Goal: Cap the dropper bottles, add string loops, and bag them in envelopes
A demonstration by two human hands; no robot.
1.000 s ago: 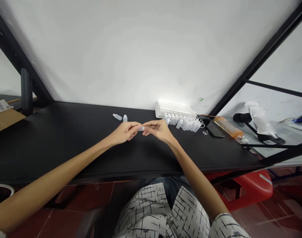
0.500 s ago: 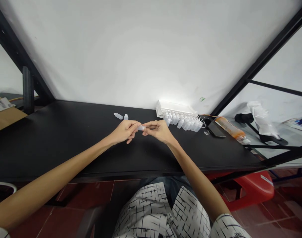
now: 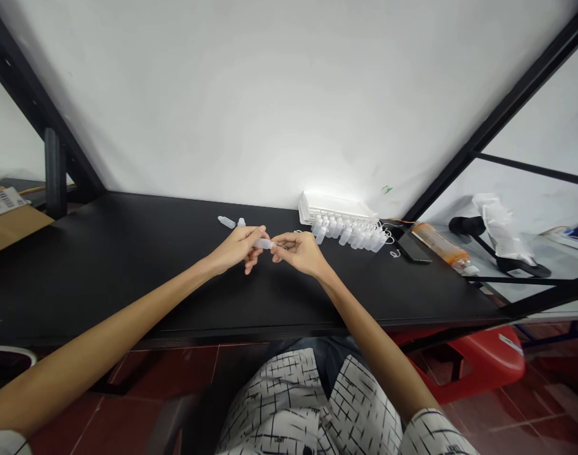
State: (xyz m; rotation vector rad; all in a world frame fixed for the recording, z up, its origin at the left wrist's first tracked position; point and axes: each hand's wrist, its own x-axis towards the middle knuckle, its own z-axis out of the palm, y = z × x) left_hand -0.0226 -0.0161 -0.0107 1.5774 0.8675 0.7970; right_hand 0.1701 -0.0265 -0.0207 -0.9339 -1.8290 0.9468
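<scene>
Between my two hands, above the middle of the black table, is a small translucent white plastic bottle (image 3: 263, 243). My left hand (image 3: 243, 248) is closed around its left end. At its right end, the fingertips of my right hand (image 3: 296, 250) are pinched on the narrow tip; whether they also hold a thin cord is too small to tell. Just beyond my left hand lie two similar bottles, one on its side (image 3: 226, 222) and one partly hidden (image 3: 241, 222). To the right of my right hand, several bottles with white cord loops (image 3: 350, 234) lie in a row.
A stack of white packets (image 3: 336, 205) rests against the wall behind the row. Farther right are a dark phone (image 3: 412, 248), an orange-labelled bottle (image 3: 441, 245) and a black frame bar (image 3: 549, 281). A cardboard box (image 3: 14, 227) is at the far left, and a red stool (image 3: 488, 363) stands below the table.
My left hand's grip has shifted, so more of the small bottle's body shows now. My right hand has moved very slightly left and remains pinched at the tip.
</scene>
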